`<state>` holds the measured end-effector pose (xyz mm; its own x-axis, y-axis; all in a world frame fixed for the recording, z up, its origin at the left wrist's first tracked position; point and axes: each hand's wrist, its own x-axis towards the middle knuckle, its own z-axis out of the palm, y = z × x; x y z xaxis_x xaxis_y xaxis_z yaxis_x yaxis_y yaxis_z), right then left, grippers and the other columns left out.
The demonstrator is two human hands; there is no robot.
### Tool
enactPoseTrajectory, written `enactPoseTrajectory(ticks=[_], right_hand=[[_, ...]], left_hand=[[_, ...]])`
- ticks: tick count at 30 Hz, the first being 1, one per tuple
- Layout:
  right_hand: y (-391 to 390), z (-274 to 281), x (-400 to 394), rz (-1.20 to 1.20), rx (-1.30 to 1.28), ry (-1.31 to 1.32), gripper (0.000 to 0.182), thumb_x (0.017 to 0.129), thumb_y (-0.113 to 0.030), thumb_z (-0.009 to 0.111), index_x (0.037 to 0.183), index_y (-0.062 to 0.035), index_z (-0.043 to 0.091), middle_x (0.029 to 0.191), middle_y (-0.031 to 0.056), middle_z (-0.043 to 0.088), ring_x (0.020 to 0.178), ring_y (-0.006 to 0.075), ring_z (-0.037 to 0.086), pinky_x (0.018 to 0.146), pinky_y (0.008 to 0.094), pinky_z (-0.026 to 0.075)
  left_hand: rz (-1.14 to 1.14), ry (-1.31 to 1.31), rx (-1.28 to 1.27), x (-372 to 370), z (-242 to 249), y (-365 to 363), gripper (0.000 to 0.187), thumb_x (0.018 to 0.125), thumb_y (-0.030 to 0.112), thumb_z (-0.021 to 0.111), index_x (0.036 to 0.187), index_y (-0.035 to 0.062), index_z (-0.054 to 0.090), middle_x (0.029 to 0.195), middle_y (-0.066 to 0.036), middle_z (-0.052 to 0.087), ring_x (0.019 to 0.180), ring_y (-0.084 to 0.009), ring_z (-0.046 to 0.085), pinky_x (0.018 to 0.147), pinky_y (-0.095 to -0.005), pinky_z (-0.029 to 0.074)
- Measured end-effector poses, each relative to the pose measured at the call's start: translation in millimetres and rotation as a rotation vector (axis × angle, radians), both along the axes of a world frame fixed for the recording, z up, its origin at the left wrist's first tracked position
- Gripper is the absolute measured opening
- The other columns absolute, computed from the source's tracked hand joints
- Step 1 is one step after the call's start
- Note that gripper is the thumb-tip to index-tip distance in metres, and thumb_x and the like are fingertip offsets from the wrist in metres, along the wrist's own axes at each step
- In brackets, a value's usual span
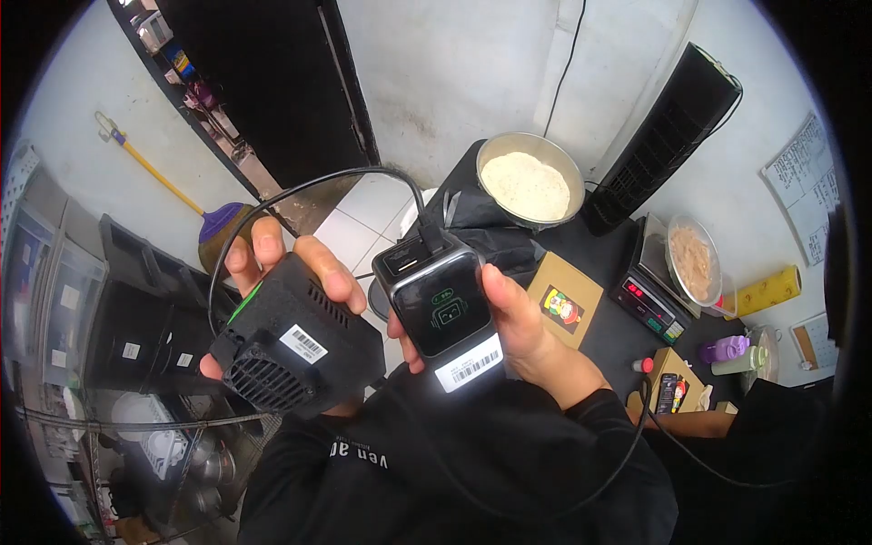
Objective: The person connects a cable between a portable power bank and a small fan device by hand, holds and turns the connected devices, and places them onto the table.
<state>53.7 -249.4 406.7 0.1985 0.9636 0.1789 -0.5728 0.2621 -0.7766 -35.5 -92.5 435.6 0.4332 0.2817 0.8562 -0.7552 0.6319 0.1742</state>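
My left hand (295, 263) is wrapped round a black box-shaped device (341, 341) with a round vented grille and a barcode label. In my right hand (518, 318) is a smaller black device (442, 309) with a screen lit by green symbols and a white barcode label at its lower end. A black cable (318, 179) arcs from the top of the screen device over to the left side of the vented one. The two devices are close together in front of the chest.
On the dark table (595, 245) stand a bowl of white powder (524, 186), a cardboard box (568, 300) and a scale (649, 304) bearing a container of food (692, 259). A co-worker's forearm (681, 423) reaches in at right. Shelves (163, 454) stand at left.
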Motion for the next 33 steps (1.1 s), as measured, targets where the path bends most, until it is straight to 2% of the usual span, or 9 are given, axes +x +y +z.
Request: enactPoseTrajectory(ticks=[4,6,13,16,19,25,28,31,33], right_hand=[[0,-1,0,0.014,0.003,0.001,0.080,0.082,-0.064,0.047,0.126,0.0026,0.044,0.105,0.0229,0.058,0.088,0.0281,0.063,0.077,0.0373,0.052],[0,-2,-1,0.021,0.005,0.008,0.080,0.082,-0.064,0.048,0.126,0.0027,0.044,0.105,0.0230,0.058,0.088,0.0282,0.063,0.077,0.0373,0.052],[-1,-4,0,0.034,0.012,0.013,0.080,0.081,-0.065,0.048,0.123,0.0035,0.046,0.105,0.0228,0.058,0.087,0.0283,0.063,0.077,0.0374,0.052],[-3,-2,-1,0.029,0.005,0.015,0.080,0.081,-0.065,0.048,0.122,0.0037,0.047,0.105,0.0229,0.058,0.087,0.0283,0.063,0.076,0.0373,0.052],[-4,-1,-2,0.010,-0.006,0.014,0.080,0.081,-0.065,0.048,0.121,0.0036,0.048,0.104,0.0230,0.058,0.086,0.0284,0.063,0.076,0.0372,0.052],[-5,-3,-3,-0.019,-0.020,0.025,0.081,0.080,-0.066,0.049,0.122,0.0035,0.047,0.104,0.0239,0.058,0.085,0.0288,0.063,0.075,0.0370,0.053],[-5,-2,-2,-0.027,-0.025,0.025,0.081,0.080,-0.066,0.049,0.121,0.0039,0.047,0.103,0.0249,0.057,0.085,0.0294,0.063,0.074,0.0373,0.053],[-5,-4,-2,-0.024,-0.019,0.030,0.082,0.080,-0.066,0.049,0.121,0.0046,0.047,0.102,0.0257,0.057,0.084,0.0300,0.063,0.074,0.0375,0.053],[-5,-4,-2,-0.020,-0.017,0.040,0.082,0.080,-0.066,0.049,0.121,0.0050,0.047,0.102,0.0259,0.057,0.084,0.0302,0.063,0.074,0.0376,0.053]], left_hand=[[0.054,0.036,-0.062,-6,-4,1,0.080,0.065,0.046,0.077,0.116,-0.0009,0.039,0.114,-0.013,0.038,0.087,-0.0372,0.055,0.064,-0.0451,0.050],[-0.061,0.013,-0.011,-4,2,-2,0.080,0.064,0.045,0.078,0.117,-0.0007,0.039,0.114,-0.014,0.038,0.088,-0.0381,0.054,0.064,-0.0457,0.050],[0.000,0.023,0.014,-6,-5,4,0.082,0.064,0.046,0.078,0.118,-0.0007,0.038,0.116,-0.014,0.037,0.089,-0.0390,0.053,0.066,-0.0465,0.049],[-0.066,0.002,-0.033,-3,8,-10,0.082,0.064,0.046,0.078,0.118,-0.0006,0.038,0.117,-0.013,0.037,0.090,-0.0389,0.053,0.066,-0.0466,0.049],[-0.248,0.014,0.075,1,17,-12,0.082,0.064,0.046,0.078,0.118,-0.0009,0.038,0.117,-0.013,0.037,0.091,-0.0386,0.053,0.065,-0.0458,0.049],[-0.109,-0.005,0.102,0,6,-1,0.080,0.065,0.045,0.078,0.118,0.0001,0.039,0.116,-0.012,0.038,0.090,-0.0375,0.054,0.065,-0.0452,0.051],[-0.191,0.006,0.053,0,11,-12,0.078,0.065,0.044,0.078,0.117,0.0010,0.039,0.115,-0.011,0.038,0.088,-0.0370,0.055,0.066,-0.0460,0.052],[-0.049,0.039,-0.050,-5,6,-13,0.077,0.066,0.044,0.078,0.116,0.0011,0.039,0.115,-0.011,0.039,0.087,-0.0369,0.055,0.067,-0.0463,0.052],[-0.111,0.046,-0.025,-4,10,-14,0.077,0.065,0.045,0.078,0.116,0.0015,0.039,0.116,-0.011,0.039,0.088,-0.0368,0.055,0.066,-0.0460,0.053]])
